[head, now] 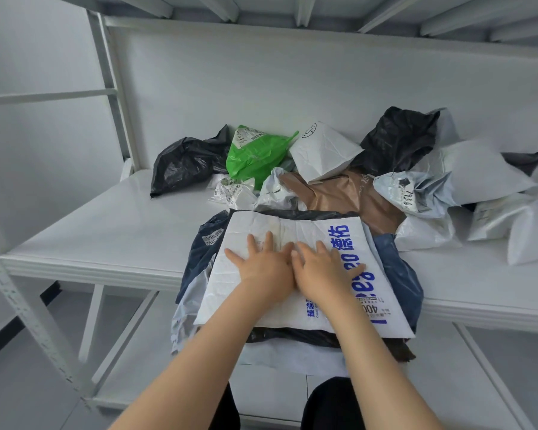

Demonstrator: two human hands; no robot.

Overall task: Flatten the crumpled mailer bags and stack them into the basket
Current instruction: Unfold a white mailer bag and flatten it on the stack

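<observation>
Item in hand: white mailer bag (pixel 308 231), lying atop the flattened stack (pixel 398 268) at the shelf (pixel 106 231) edge. I am pressing it with left hand (pixel 261 265) and right hand (pixel 323 268), palms flat, fingers spread. Outstanding: crumpled pile (pixel 348 193) behind is waiting. Basket: not showing.

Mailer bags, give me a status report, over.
Left hand, right hand open, pressing white printed mailer flat on stack. Stack overhangs shelf edge. Crumpled bags piled behind.
</observation>
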